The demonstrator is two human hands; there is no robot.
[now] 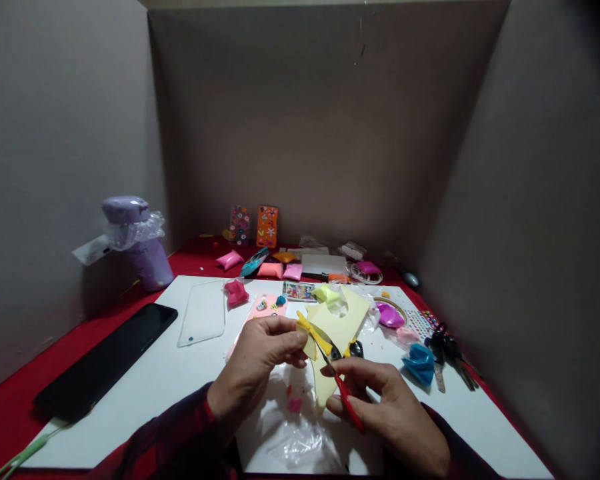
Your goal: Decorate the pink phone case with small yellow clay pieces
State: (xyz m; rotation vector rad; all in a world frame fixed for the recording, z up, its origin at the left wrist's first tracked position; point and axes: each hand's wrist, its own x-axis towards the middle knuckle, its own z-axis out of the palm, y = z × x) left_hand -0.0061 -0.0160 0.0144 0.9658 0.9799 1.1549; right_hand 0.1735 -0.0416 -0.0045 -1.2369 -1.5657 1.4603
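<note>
My left hand (pixel 260 360) pinches a small pale yellow piece of paper (pixel 309 345) between thumb and fingers. In my right hand (pixel 385 400) is a pair of red-handled scissors (pixel 349 403), seen nearly edge-on. Their thin blades point up and left toward that piece. Just behind the hands lies a larger pale yellow sheet (pixel 344 320) with a cut edge. On it rests a yellow tool with black parts (pixel 323 339), partly hidden by my fingers. A clear plastic bag (pixel 300 440) lies below, between my wrists.
A clear phone case (pixel 203 313) and a black phone (pixel 110 357) lie left; a decorated pink case (pixel 267 307) is partly behind my left hand. Blue clay packet (pixel 419 365) and keys (pixel 450 353) lie right. A purple bottle (pixel 143 243) stands at left, decorated cases (pixel 267 227) at the back.
</note>
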